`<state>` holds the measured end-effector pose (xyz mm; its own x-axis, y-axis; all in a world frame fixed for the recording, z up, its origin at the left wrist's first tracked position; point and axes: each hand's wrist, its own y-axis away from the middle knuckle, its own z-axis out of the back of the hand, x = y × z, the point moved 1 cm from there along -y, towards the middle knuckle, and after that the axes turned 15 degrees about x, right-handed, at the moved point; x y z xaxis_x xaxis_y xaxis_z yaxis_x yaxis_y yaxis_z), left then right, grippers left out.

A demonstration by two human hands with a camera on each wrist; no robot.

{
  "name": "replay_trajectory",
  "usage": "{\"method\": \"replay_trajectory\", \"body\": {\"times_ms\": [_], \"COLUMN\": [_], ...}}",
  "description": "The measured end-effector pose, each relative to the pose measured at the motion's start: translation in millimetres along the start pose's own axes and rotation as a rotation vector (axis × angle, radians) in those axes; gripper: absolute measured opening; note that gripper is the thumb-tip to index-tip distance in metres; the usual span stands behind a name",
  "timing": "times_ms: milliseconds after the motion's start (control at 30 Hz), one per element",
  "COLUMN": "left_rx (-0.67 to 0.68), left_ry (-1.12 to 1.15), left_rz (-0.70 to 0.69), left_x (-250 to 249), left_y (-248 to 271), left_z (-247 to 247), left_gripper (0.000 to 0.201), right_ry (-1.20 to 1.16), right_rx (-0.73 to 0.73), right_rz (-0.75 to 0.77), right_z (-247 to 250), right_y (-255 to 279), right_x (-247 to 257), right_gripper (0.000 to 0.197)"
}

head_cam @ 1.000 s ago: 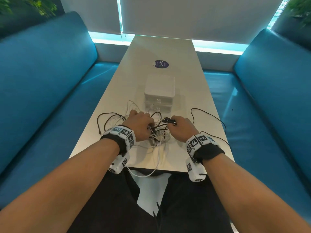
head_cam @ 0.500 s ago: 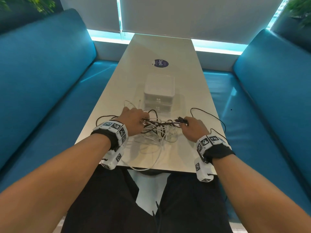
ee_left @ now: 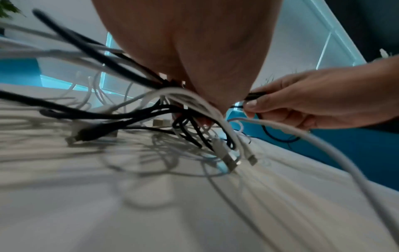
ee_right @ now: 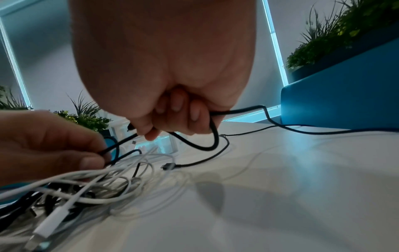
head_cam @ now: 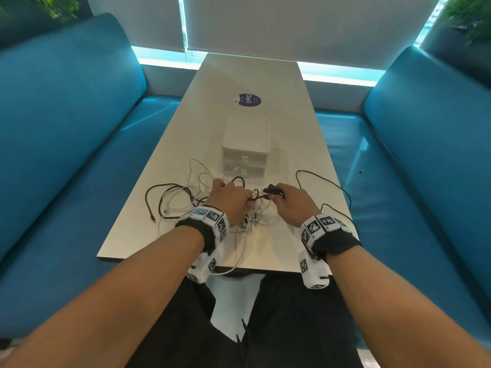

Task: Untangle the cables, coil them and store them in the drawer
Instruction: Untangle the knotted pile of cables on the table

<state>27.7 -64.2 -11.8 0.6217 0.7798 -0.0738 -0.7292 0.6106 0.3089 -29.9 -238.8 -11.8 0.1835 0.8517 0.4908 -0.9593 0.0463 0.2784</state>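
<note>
A tangle of white and black cables (head_cam: 261,221) lies on the table (head_cam: 252,75) near its front edge. My left hand (head_cam: 231,200) grips a bunch of them, white cables (ee_left: 194,97) and black cables (ee_left: 97,56) running through its fist (ee_left: 205,68). Just to the right, my right hand (head_cam: 289,205) holds a black cable (head_cam: 273,193) near its plug; its fingers (ee_right: 172,109) curl round that cable (ee_right: 211,139). My left hand (ee_right: 54,145) pinches the same strand. The white two-drawer unit (head_cam: 247,144) stands behind the cables, both drawers closed.
Blue sofas (head_cam: 66,123) flank the table on both sides. A black cable loop (head_cam: 332,187) reaches toward the table's right edge and a white cable (head_cam: 233,269) hangs over the front edge. A loose black plug (ee_right: 168,166) lies on the tabletop. A dark round sticker (head_cam: 249,100) sits farther back.
Half a second ago my hands were pulled apart with the black cable stretched between them. They have since come back together over the tangle, still holding the cables.
</note>
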Motion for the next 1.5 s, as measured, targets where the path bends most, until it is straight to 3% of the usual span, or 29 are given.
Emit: {"method": "replay_trajectory", "body": {"times_ms": [300, 433, 567, 700, 833, 1033, 1133, 1300, 1367, 1500], "left_rx": [0.012, 0.0, 0.009, -0.023, -0.026, 0.06, 0.083, 0.008, 0.013, 0.015], "left_ry": [-0.054, -0.068, -0.042, 0.027, 0.026, -0.025, -0.096, -0.16, -0.195, -0.222], "left_rz": [-0.027, -0.008, 0.003, -0.006, -0.009, 0.048, 0.067, 0.033, 0.026, 0.027], "left_x": [11, 6, 4, 3, 8, 7, 12, 8, 9, 10], "left_y": [5, 8, 7, 7, 8, 11, 13, 8, 8, 7], "left_z": [-3, -6, -2, -4, -5, -1, -4, -14, -16, -13], "left_gripper": [0.031, 0.03, 0.028, 0.03, 0.034, 0.03, 0.033, 0.032, 0.028, 0.02], "right_ry": [0.054, 0.085, 0.021, -0.021, 0.03, 0.125, 0.129, 0.164, 0.148, 0.024], "right_rx": [-0.014, -0.094, 0.032, 0.05, 0.107, 0.075, 0.03, 0.022, -0.008, 0.001], "right_rz": [-0.174, -0.072, 0.124, 0.105, 0.124, 0.086, 0.012, -0.107, -0.092, 0.093], "right_z": [-11, -16, -23, -17, -14, -16, -6, -3, -7, -15], "right_y": [-1, 1, 1, 0, -1, -3, -2, -1, 1, 3], "right_x": [-2, 15, 33, 31, 28, 22, 8, -2, 2, 17], "right_gripper": [0.023, 0.033, 0.031, 0.02, 0.022, 0.022, 0.023, 0.024, 0.026, 0.031]}}
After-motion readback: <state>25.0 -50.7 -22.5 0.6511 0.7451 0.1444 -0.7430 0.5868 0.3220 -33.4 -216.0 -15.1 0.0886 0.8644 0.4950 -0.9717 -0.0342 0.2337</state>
